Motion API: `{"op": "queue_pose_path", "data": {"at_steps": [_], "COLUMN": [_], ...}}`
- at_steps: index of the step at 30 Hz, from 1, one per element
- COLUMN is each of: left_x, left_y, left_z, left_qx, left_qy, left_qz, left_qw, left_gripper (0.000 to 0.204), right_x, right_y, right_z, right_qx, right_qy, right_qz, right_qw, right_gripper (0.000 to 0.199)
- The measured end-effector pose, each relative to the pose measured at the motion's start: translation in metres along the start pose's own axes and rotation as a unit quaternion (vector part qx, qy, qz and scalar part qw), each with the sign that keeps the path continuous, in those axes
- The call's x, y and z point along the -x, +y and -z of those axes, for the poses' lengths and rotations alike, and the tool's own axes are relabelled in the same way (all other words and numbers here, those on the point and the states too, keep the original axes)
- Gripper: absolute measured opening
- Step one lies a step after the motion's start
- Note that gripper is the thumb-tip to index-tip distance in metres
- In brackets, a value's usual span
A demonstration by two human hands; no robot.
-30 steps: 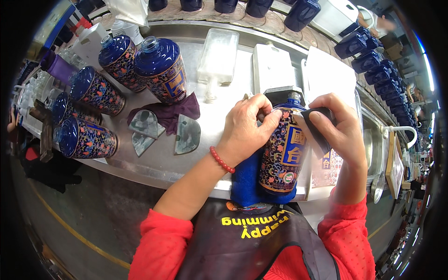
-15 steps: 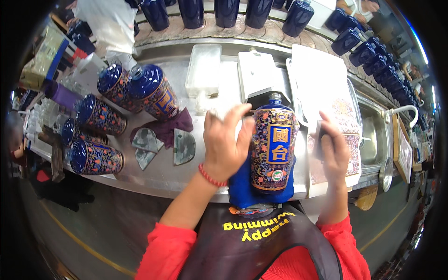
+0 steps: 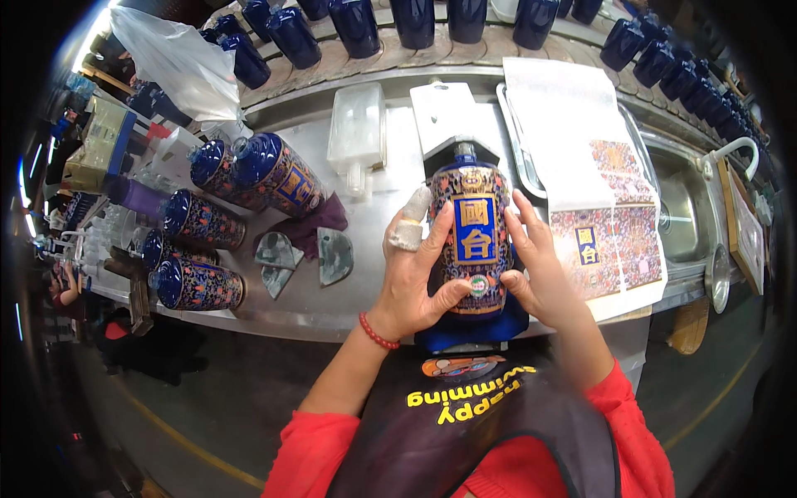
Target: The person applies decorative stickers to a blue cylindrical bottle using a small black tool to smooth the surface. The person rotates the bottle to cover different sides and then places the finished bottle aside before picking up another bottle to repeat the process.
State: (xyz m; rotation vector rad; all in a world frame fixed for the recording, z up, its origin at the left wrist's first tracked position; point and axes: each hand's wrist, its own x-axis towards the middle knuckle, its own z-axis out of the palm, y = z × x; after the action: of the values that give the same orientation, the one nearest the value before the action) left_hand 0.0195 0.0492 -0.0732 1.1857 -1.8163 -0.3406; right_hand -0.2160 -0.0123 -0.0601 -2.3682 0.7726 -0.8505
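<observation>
A dark blue bottle [image 3: 473, 278] wrapped in a colourful floral decal lies before me, neck away from me, on a blue cloth [image 3: 508, 325]. Its neck rests in a dark, angular holder [image 3: 438, 156]. My left hand [image 3: 407, 282] is at the bottle's left side, thumb and forefinger spread over the decal's edge. Greyish covers sit on some of its fingertips. At the opposite side, my right hand [image 3: 544, 278] has its fingers stretched out and apart along the bottle. Both hands touch the bottle without wrapping round it.
Printed decal sheets [image 3: 618, 241] lie to the right, by a sink [image 3: 677, 207]. Leftward are grey scraper plates [image 3: 336, 257], a purple cloth [image 3: 325, 217] and several decorated bottles [image 3: 203, 284]. A clear plastic box [image 3: 357, 129] stands behind. Plain blue bottles [image 3: 415, 23] line the far conveyor [image 3: 390, 62].
Both hands, raised apart from the bottle before, have come in against its two sides. The right hand has moved left, off the printed sheets. The view has shifted slightly.
</observation>
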Motion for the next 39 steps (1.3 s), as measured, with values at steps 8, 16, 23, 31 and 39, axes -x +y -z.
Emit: {"op": "queue_pose_path", "data": {"at_steps": [8, 16, 23, 31, 39], "left_x": [0.007, 0.005, 0.003, 0.006, -0.008], "left_y": [-0.010, -0.011, -0.008, -0.004, -0.006], "left_z": [-0.003, -0.001, -0.002, 0.001, 0.009], "left_qx": [0.051, 0.011, 0.033, 0.004, -0.051], "left_qy": [-0.006, -0.014, -0.024, -0.016, -0.023], "left_qz": [0.005, -0.029, -0.032, -0.015, 0.003], "left_qw": [0.999, 0.999, 0.999, 1.000, 0.998], "left_gripper": [0.091, 0.092, 0.095, 0.099, 0.101], "right_x": [0.015, 0.019, 0.020, 0.018, -0.004], "right_y": [0.011, 0.005, 0.010, 0.012, 0.018], "right_z": [-0.009, -0.009, -0.007, 0.000, 0.003], "right_qx": [-0.025, -0.052, -0.071, -0.075, -0.091], "right_qy": [0.007, -0.018, -0.023, -0.041, -0.018], "right_qz": [-0.021, -0.040, -0.025, -0.038, -0.043], "right_qw": [0.999, 0.998, 0.997, 0.996, 0.995], "right_gripper": [0.072, 0.079, 0.079, 0.081, 0.080]}}
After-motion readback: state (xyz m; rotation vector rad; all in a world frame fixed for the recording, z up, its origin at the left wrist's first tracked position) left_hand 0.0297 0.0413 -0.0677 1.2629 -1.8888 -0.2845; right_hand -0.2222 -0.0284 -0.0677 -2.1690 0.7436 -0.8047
